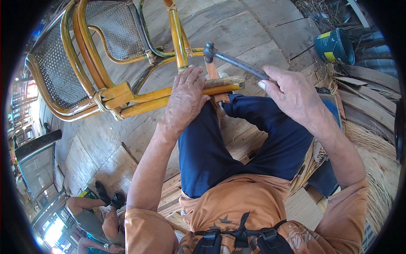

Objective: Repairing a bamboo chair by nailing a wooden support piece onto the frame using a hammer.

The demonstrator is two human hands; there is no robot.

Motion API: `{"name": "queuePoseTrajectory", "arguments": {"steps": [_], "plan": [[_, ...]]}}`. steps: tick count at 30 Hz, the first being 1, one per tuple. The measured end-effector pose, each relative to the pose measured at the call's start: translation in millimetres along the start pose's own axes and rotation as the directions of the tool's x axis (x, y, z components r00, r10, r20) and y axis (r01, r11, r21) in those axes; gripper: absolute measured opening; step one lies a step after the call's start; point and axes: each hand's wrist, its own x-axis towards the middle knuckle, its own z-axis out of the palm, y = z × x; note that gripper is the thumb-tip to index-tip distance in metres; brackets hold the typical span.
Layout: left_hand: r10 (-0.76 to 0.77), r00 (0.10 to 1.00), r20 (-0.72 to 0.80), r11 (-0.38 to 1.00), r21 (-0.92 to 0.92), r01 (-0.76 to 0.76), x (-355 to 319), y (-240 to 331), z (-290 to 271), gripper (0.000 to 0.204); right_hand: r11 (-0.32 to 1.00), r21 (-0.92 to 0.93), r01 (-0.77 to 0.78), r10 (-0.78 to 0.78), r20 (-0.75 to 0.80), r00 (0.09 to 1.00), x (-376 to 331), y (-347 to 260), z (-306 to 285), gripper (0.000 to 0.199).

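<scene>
One hammer [237,62] clasped in right fingers [277,75], left fingers [189,77] wrapped over one rattan frame [148,108], one bucket [344,45]

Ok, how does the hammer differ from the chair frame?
The hammer is dark grey; the chair frame is mostly glossy yellow-brown and far larger. The hammer is gripped in your right hand, while the chair frame lies under your left hand. Each has one hand on it.

No legible lettering, only an unreadable yellow label [329,56] on a green bucket [328,45].
</scene>
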Motion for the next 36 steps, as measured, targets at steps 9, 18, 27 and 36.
{"name": "queuePoseTrajectory", "arguments": {"steps": [9, 18, 27, 36], "plan": [[0.002, 0.999, -0.037, 0.997, -0.074, -0.005, 0.2, 0.9, -1.2, 0.048, 0.997, -0.022, 0.075, -0.075, 0.010, 0.997, 2.8, -5.0, -4.4, 0.017], [0.011, 0.999, -0.049, 0.997, -0.075, -0.014, 0.5, 0.2, 0.3, 0.048, 0.986, -0.120, 0.113, -0.108, 0.044, 0.993, 1.6, -11.7, -7.7, 0.015], [-0.006, 1.000, -0.031, 0.999, -0.053, 0.004, 1.3, 1.2, 0.7, 0.050, 0.993, -0.083, 0.080, -0.074, 0.075, 0.994, -2.2, -1.4, 6.9, 0.021], [0.008, 0.997, -0.072, 0.998, -0.056, -0.012, 1.1, 2.5, 1.6, 0.049, 0.997, -0.060, 0.049, -0.048, 0.018, 0.999, -4.8, -8.6, 10.0, 0.016]]}}
